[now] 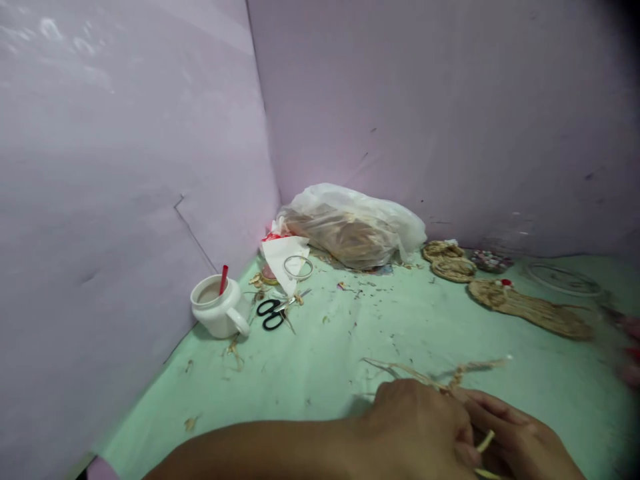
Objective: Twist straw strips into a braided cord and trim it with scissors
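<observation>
With fingers (503,408) pinched narrow, my left hand (420,423) and right hand (535,443) hold the braided fibre (479,366), its free end pointing rightward just beyond my right.

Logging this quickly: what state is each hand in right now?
Left hand: closed on straw strands.
Right hand: curled beside the same strands; whether it grips them cannot be told.
</observation>
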{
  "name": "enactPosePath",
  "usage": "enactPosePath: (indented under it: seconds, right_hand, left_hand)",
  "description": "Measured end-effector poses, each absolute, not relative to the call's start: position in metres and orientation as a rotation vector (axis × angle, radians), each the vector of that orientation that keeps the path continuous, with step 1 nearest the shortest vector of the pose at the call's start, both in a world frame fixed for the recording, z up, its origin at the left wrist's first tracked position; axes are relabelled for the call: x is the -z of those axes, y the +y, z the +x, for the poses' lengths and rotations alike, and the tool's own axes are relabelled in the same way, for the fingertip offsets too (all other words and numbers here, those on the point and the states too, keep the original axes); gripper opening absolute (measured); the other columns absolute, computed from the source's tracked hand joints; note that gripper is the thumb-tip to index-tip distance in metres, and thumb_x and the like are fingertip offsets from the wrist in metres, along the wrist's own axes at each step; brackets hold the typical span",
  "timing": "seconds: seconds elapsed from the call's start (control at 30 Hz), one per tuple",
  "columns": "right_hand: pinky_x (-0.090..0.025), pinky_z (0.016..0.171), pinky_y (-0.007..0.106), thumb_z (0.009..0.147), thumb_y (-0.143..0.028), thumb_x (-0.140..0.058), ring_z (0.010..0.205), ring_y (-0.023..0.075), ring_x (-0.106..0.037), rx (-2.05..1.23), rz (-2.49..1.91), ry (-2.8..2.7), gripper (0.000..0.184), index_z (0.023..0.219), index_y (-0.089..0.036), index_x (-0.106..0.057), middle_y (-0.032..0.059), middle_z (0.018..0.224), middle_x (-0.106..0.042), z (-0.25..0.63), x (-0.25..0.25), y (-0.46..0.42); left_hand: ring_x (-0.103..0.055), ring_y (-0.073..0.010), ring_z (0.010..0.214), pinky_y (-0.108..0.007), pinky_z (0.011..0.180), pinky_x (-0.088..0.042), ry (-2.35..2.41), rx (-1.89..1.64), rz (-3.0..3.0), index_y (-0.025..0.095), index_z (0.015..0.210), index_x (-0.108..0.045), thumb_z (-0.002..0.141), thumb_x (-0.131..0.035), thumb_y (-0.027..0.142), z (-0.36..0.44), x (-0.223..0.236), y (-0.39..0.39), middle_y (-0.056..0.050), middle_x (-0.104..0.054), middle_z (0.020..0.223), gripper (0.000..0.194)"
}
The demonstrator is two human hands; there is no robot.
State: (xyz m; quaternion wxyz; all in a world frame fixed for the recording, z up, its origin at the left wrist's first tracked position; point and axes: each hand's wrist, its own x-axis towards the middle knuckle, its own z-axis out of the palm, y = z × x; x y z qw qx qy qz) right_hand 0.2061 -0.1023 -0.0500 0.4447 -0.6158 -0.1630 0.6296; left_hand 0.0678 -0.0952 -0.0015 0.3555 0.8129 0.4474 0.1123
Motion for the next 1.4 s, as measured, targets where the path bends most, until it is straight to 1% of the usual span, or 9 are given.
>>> enactPosePath:
  seconds: [0.1,0.2,0.27,0.6,0.77,0.9,1.1,1.27,1.4]
  right_hand:
    - [-0.036,0.047,0.025,0.044,-0.028,-0.074,0.047,0.0137,-0.050,-1.527,-1.466,-0.532,0.019,0.049,-0.017,-0.059,0.0033,0.052,-0.058,0.202,0.045,-0.105]
    - [-0.018,0.040,0.021,0.053,-0.034,-0.070,0.038,0.0062,-0.030,-1.487,-1.459,-0.654,0.026,0.046,-0.014,-0.054,-0.0041,0.039,-0.040,0.199,0.041,-0.105]
    - [-0.011,0.041,0.022,0.056,-0.034,-0.068,0.038,0.0049,-0.024,-1.474,-1.461,-0.673,0.027,0.046,-0.014,-0.053,-0.0053,0.038,-0.038,0.200,0.042,-0.103]
    - [-0.013,0.042,0.023,0.059,-0.028,-0.063,0.040,0.0056,-0.025,-1.464,-1.444,-0.767,0.021,0.046,-0.014,-0.054,-0.0042,0.040,-0.040,0.202,0.044,-0.103]
    - [-0.013,0.042,0.023,0.059,-0.028,-0.062,0.039,0.0054,-0.026,-1.462,-1.435,-0.753,0.021,0.046,-0.014,-0.055,-0.0039,0.039,-0.041,0.202,0.043,-0.103]
    - [-0.015,0.042,0.023,0.059,-0.026,-0.063,0.039,0.0056,-0.028,-1.450,-1.424,-0.726,0.020,0.045,-0.014,-0.056,-0.0032,0.039,-0.044,0.201,0.043,-0.103]
    - [-0.018,0.042,0.023,0.056,-0.025,-0.064,0.040,0.0053,-0.027,-1.411,-1.411,-0.659,0.015,0.049,-0.012,-0.061,-0.0030,0.041,-0.046,0.196,0.041,-0.105]
    - [-0.016,0.040,0.022,0.054,-0.026,-0.065,0.037,0.0048,-0.027,-1.407,-1.420,-0.534,0.016,0.058,-0.011,-0.064,-0.0044,0.040,-0.043,0.190,0.040,-0.108]
    - [-0.022,0.040,0.021,0.055,-0.027,-0.068,0.038,0.0056,-0.033,-1.406,-1.360,-0.440,0.017,0.059,-0.011,-0.064,-0.0029,0.043,-0.048,0.186,0.040,-0.109]
  left_hand:
    - [-0.048,-0.0122,0.052,-0.021,0.047,-0.033,1.150,-0.493,1.959,0.018,0.064,-0.065,0.067,-0.049,0.020,0.059,0.004,-0.081,-0.001,-0.060,0.056,0.016]
    - [-0.048,-0.0127,0.055,-0.022,0.052,-0.034,1.277,-0.503,1.838,0.015,0.057,-0.064,0.060,-0.053,0.018,0.053,0.005,-0.057,-0.001,-0.058,0.054,0.012]
    - [-0.045,-0.0112,0.052,-0.021,0.051,-0.034,1.227,-0.448,1.698,0.014,0.057,-0.063,0.055,-0.056,0.018,0.054,0.010,-0.044,0.000,-0.056,0.053,0.009]
    - [-0.039,-0.0071,0.045,-0.020,0.046,-0.029,1.071,-0.285,1.583,0.012,0.053,-0.058,0.052,-0.057,0.017,0.060,0.018,-0.041,0.003,-0.050,0.046,0.005]
    - [-0.039,-0.0075,0.042,-0.020,0.043,-0.027,1.087,-0.252,1.472,0.013,0.068,-0.059,0.050,-0.055,0.016,0.060,0.019,-0.038,0.003,-0.053,0.046,0.019]
    - [-0.042,-0.0093,0.044,-0.021,0.044,-0.029,1.162,-0.229,1.603,0.012,0.055,-0.059,0.053,-0.053,0.020,0.062,0.014,-0.043,0.000,-0.053,0.046,0.010]
    - [-0.040,-0.0107,0.045,-0.022,0.043,-0.027,1.431,-0.281,1.794,0.015,0.047,-0.055,0.058,-0.051,0.025,0.073,0.009,-0.065,0.000,-0.048,0.044,0.015]
    - [-0.048,-0.0150,0.047,-0.025,0.046,-0.026,1.560,-0.280,2.070,0.017,0.051,-0.059,0.069,-0.044,0.024,0.080,0.013,-0.081,-0.003,-0.055,0.048,0.024]
    - [-0.059,-0.0239,0.058,-0.030,0.051,-0.031,1.550,-0.161,2.368,0.017,0.072,-0.066,0.075,-0.037,0.021,0.089,0.008,-0.097,-0.010,-0.066,0.065,0.029]
